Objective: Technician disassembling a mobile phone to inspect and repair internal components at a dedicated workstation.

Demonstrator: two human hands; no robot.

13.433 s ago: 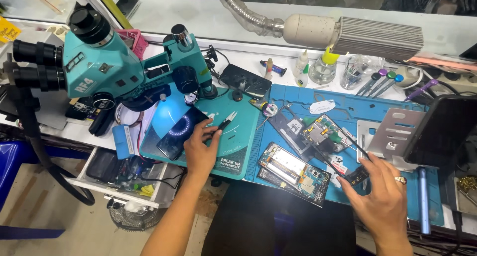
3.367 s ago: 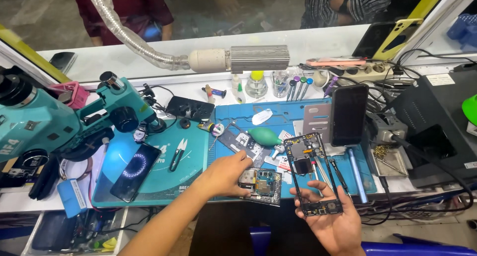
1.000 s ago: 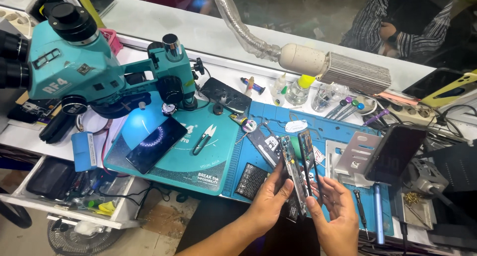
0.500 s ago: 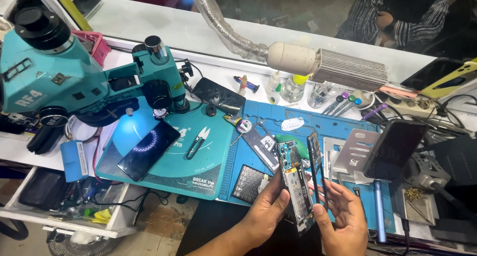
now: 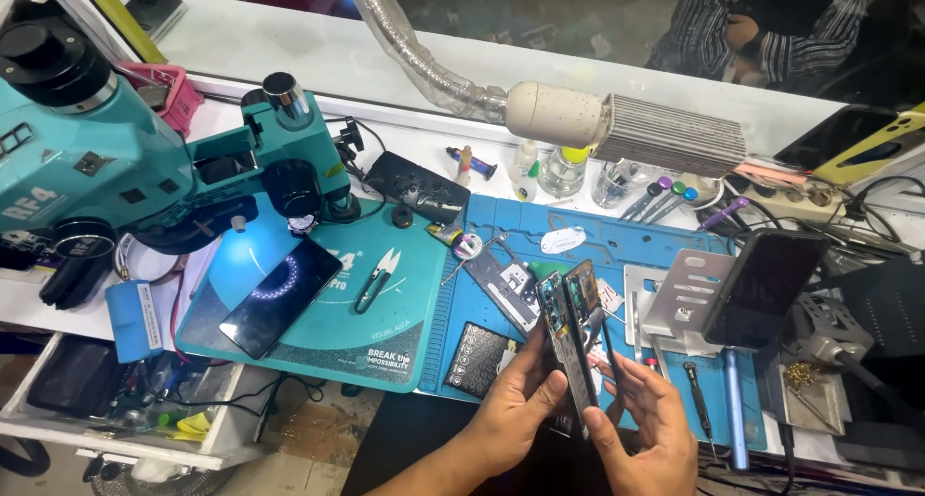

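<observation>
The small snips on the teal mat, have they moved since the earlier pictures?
No. The snips lie on the teal mat right of the dark phone, as before; only the head camera shifted.

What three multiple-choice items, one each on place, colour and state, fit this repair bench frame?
1. Where does the small thread snip lie?
A. on the teal mat under the microscope
B. in the open drawer
C. on the glass counter

2. What colour is the work mat under the loose parts?
A. red
B. blue
C. yellow

3. What state is the phone under the microscope in?
A. screen lit with a ring pattern
B. screen dark and cracked
C. folded shut

Answers:
1. A, the snip lies on the teal mat right of the phone.
2. B, the mat shows blue around the parts.
3. A, its screen glows with a dotted arc.

Both hands, the left hand and the right hand, hold an opened phone body edge-on above the blue mat.
</observation>
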